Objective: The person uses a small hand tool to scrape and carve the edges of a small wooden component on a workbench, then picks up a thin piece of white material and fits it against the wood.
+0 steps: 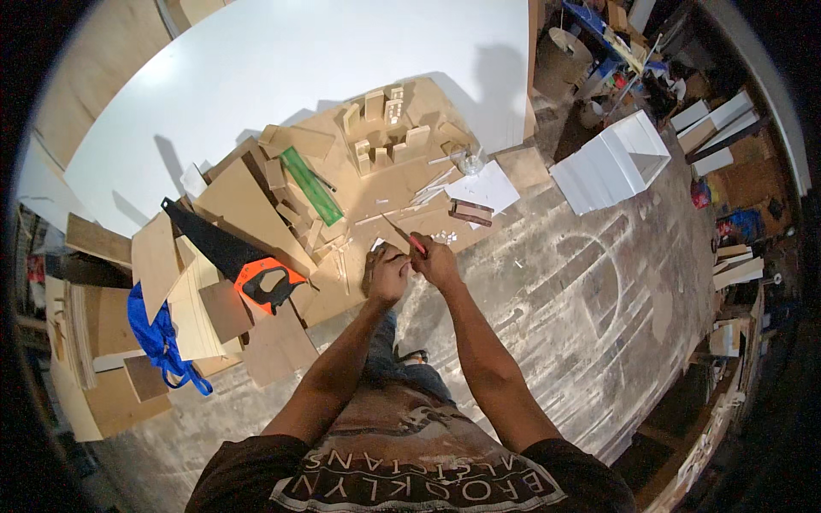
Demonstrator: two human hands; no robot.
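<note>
My right hand is closed around the red handle of a thin-bladed knife, its blade slanting up and to the left. Close beside it, my left hand has its fingers curled in. A small white piece shows at the left fingertips, but what the fingers grip is mostly hidden. Both hands are at the near edge of a brown work board. Tiny white bits and a dark brown block lie just beyond my right hand. Thin pale strips lie farther off.
Small wooden pieces stand upright on the board, beside a green strip. An orange-handled handsaw rests on wood offcuts at left, near a blue bag. White paper and a clear glass sit right; a white box lies beyond.
</note>
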